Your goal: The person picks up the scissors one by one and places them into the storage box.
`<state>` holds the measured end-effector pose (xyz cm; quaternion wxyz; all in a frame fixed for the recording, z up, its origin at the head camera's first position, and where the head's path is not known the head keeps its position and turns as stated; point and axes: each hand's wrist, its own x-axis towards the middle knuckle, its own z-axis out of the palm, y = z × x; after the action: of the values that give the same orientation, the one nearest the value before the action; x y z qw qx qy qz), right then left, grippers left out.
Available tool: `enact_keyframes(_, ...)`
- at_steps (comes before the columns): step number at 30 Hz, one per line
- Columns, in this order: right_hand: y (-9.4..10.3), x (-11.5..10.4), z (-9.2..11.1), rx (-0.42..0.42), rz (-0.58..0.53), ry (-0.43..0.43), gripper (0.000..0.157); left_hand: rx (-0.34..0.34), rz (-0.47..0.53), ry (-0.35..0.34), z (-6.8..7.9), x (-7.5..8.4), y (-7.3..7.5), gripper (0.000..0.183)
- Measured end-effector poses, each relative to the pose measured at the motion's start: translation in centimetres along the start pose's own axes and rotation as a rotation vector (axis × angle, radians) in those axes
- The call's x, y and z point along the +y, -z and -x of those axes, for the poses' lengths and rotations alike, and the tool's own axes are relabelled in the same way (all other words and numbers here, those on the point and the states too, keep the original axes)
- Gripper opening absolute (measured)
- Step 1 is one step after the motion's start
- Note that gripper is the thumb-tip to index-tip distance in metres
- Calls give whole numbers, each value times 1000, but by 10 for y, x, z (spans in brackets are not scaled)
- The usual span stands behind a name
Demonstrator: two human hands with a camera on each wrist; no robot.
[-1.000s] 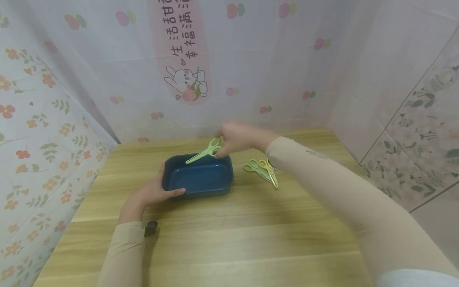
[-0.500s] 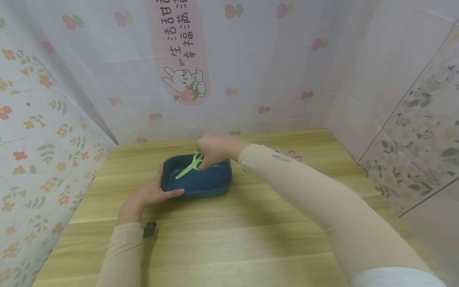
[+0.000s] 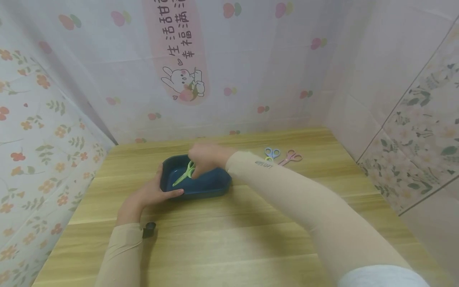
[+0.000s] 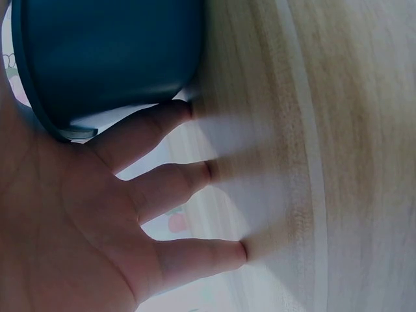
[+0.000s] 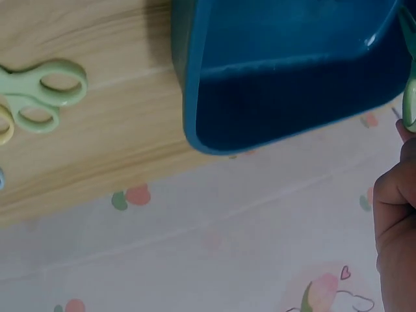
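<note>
A dark blue rectangular box [image 3: 211, 184] stands on the table. My left hand [image 3: 152, 192] lies at its left end, the thumb stretched along the near rim. In the left wrist view, straight spread fingers [image 4: 175, 188] reach down to the tabletop beside the box wall [image 4: 117, 52]. My right hand [image 3: 206, 157] grips light green scissors [image 3: 186, 173] by the handle loops, over the inside of the box. The blades slant down to the left, closed, towards the box's near left corner. In the right wrist view, only part of these scissors [image 5: 411, 97] shows at the edge.
Right of the box lie blue-handled scissors [image 3: 271, 152] and pink scissors [image 3: 293, 156], partly behind the right sleeve [image 3: 287, 187]. Another green pair [image 5: 49, 84] shows in the right wrist view, with a yellow handle [image 5: 5, 125] alongside. A patterned curtain [image 3: 233, 71] hangs behind the table.
My right hand has carried the green scissors left and down, from above the far rim into the box opening. My left hand has kept its place on the box.
</note>
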<state>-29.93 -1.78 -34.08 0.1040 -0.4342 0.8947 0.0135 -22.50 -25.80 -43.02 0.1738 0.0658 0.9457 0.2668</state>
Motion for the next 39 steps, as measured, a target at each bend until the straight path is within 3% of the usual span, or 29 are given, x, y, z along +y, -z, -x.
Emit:
enact_keyframes(9,-15,-4,-9,-65,-83,-24,28,6,-13,0,0,-2,0,142)
enact_keyframes(26,-36,-8,-7,-108,35,-67,41,21,-1,1,0,1,-1,142)
enact_keyframes(39,-43,-9,-7,-114,77,-49,36,15,-11,-2,1,2,0,142)
